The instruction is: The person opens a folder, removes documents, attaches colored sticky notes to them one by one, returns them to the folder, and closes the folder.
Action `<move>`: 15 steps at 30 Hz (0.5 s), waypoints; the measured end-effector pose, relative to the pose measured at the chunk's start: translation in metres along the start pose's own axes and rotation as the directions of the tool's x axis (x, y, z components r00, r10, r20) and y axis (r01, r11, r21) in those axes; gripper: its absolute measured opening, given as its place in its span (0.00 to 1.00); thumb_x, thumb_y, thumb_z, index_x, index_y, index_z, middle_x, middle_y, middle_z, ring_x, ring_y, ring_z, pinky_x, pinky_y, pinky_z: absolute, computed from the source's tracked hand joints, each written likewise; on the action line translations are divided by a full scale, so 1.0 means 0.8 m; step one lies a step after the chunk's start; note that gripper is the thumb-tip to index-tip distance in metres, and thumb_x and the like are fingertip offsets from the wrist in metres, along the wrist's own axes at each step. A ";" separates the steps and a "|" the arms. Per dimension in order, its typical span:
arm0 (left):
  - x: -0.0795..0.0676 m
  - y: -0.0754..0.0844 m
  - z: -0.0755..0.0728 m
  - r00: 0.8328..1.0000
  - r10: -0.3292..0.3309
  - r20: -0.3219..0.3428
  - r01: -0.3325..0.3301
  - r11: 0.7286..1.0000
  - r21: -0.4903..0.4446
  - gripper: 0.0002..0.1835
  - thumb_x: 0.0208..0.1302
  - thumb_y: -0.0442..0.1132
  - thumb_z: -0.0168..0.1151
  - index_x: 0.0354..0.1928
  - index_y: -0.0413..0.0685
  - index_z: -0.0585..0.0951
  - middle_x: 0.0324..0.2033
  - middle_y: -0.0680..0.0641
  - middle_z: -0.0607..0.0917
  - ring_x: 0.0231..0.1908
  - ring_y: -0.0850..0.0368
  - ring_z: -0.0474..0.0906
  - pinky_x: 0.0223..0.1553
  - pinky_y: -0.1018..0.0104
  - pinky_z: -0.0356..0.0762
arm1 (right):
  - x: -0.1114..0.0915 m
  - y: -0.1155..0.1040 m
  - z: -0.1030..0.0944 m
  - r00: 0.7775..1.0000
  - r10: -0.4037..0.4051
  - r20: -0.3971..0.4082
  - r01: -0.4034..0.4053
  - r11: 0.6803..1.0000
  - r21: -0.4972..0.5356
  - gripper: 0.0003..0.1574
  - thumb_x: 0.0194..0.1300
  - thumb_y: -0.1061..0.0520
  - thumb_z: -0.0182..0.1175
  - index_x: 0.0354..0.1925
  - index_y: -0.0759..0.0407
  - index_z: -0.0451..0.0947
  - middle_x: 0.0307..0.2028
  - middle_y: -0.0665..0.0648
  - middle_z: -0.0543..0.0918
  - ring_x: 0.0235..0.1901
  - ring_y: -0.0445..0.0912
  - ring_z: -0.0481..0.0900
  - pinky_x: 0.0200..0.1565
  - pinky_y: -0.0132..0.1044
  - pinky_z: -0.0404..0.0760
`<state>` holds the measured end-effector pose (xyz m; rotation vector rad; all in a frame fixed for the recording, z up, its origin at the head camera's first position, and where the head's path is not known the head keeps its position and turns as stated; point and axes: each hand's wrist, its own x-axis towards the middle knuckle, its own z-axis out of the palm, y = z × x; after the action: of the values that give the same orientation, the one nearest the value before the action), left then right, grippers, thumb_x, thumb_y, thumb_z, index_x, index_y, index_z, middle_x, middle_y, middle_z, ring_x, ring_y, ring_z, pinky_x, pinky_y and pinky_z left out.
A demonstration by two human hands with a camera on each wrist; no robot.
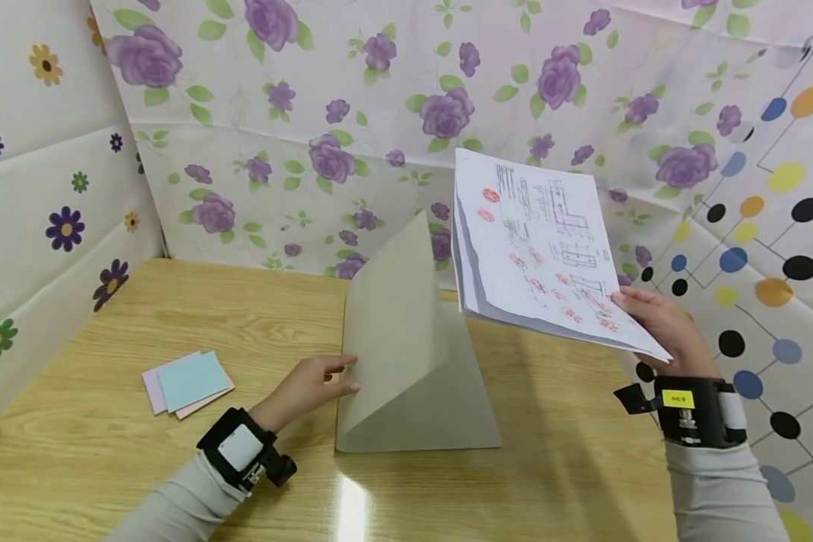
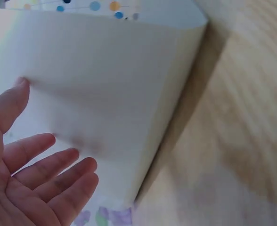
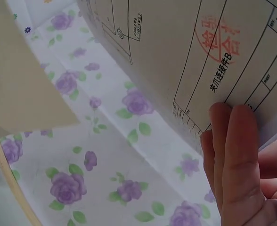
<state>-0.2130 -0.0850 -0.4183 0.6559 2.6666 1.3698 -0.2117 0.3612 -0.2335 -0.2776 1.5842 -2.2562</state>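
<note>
A beige paper folder (image 1: 396,339) stands half open on the table, its cover raised and its spine toward the left. My left hand (image 1: 309,388) is at the spine side, with thumb and fingertips right at the cover; in the left wrist view its fingers (image 2: 58,181) are loosely extended and grip nothing. To the right, above the table, my right hand (image 1: 671,327) pinches a stack of printed drawing sheets (image 1: 535,248) by its lower right corner. The sheets bear line drawings and red stamps, and one stamp (image 3: 218,40) shows large in the right wrist view.
Several small coloured paper pads (image 1: 193,380), blue on top, lie on the wooden table (image 1: 278,309) left of my left hand. A flowered cloth (image 1: 257,113) hangs behind the table, and a dotted cloth (image 1: 752,248) hangs along the right side.
</note>
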 end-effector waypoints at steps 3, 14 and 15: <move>0.001 -0.002 0.010 1.000 0.019 0.010 -0.019 1.000 0.023 0.30 0.55 0.44 0.62 0.58 0.36 0.69 0.58 0.39 0.71 0.56 0.43 0.68 0.55 0.52 0.67 | 0.002 0.001 0.003 1.000 0.001 -0.002 -0.001 0.999 -0.047 0.24 0.71 0.63 0.34 0.43 0.61 0.79 0.33 0.59 0.84 0.29 0.47 0.84 0.26 0.30 0.80; 0.003 -0.008 0.033 0.996 -0.084 0.021 0.080 0.986 0.147 0.27 0.51 0.38 0.65 0.53 0.31 0.72 0.54 0.35 0.73 0.56 0.42 0.68 0.56 0.52 0.65 | 0.010 0.027 0.008 0.985 0.018 -0.173 -0.055 0.975 -0.213 0.15 0.67 0.59 0.46 0.37 0.53 0.81 0.31 0.53 0.85 0.27 0.43 0.83 0.27 0.29 0.80; 0.003 -0.008 0.034 0.995 -0.100 0.021 0.096 0.985 0.141 0.27 0.51 0.38 0.65 0.53 0.31 0.72 0.54 0.36 0.73 0.56 0.42 0.68 0.56 0.52 0.66 | 0.011 0.030 0.008 0.984 0.021 -0.175 -0.059 0.975 -0.214 0.15 0.67 0.59 0.46 0.37 0.53 0.81 0.31 0.52 0.85 0.27 0.43 0.83 0.27 0.29 0.80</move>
<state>-0.2105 -0.0668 -0.4393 0.5436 2.7508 1.1494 -0.2131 0.3448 -0.2541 -0.1084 1.9140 -2.1246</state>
